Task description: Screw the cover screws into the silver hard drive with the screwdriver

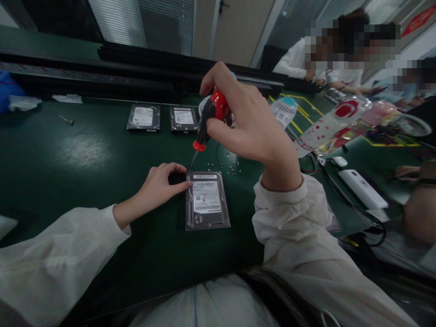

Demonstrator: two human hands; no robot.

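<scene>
A silver hard drive (207, 217) with a white label lies flat on the green work table. My left hand (160, 187) grips its upper left corner, thumb on the top face and fingers at the far edge. My right hand (250, 120) is closed around the red and black handle of a screwdriver (206, 123). The screwdriver leans, and its tip meets the drive's upper left corner beside my left fingertips. Whether a screw sits under the tip cannot be made out. Several small loose screws (233, 169) are scattered just beyond the drive.
Two more hard drives (143, 117) lie farther back. A small white fan (285, 111), tilted-looking bottles (327, 122), a white power strip (364, 188) and cables are to the right. Co-workers sit beyond; a bare forearm (420, 204) shows at far right.
</scene>
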